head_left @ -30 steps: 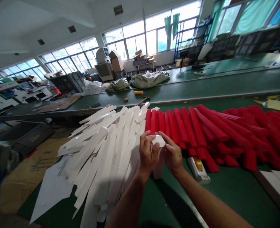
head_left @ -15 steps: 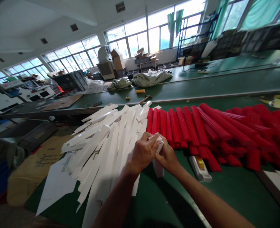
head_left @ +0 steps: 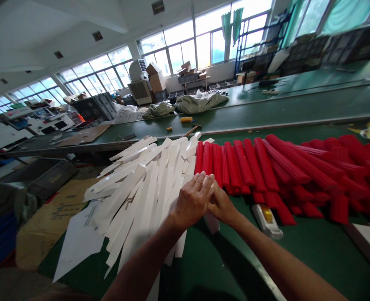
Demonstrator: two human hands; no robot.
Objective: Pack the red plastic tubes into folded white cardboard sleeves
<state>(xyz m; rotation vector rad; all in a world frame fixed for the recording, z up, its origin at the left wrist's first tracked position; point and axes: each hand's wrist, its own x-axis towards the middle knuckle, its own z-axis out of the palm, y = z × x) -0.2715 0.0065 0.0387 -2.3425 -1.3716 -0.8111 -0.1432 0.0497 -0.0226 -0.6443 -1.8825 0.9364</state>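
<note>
Both hands meet over the upper end of a white box-like piece (head_left: 212, 223), whose lower end shows beneath them. My left hand (head_left: 193, 200) wraps over its top, fingers together, a ring on one finger. My right hand (head_left: 222, 204) is closed round the same piece from the right side. Left of the hands lies a spread pile of flat white strips (head_left: 150, 188). Just beyond and to the right are many red ribbed tubes (head_left: 255, 161), lying side by side and heaped further right. What lies inside the white piece is hidden by the fingers.
A white tape dispenser (head_left: 268, 223) rests on the green table (head_left: 235, 267), right of my right hand. Behind are a hammer (head_left: 190, 131), a yellow roll (head_left: 186, 119) and a grey-green cloth bundle (head_left: 200, 103). A brown sack (head_left: 50, 225) lies at the lower left.
My left fingers have moved from pinching at the white piece's top end to lying flatter over it, covering that end. The view has shifted slightly.
</note>
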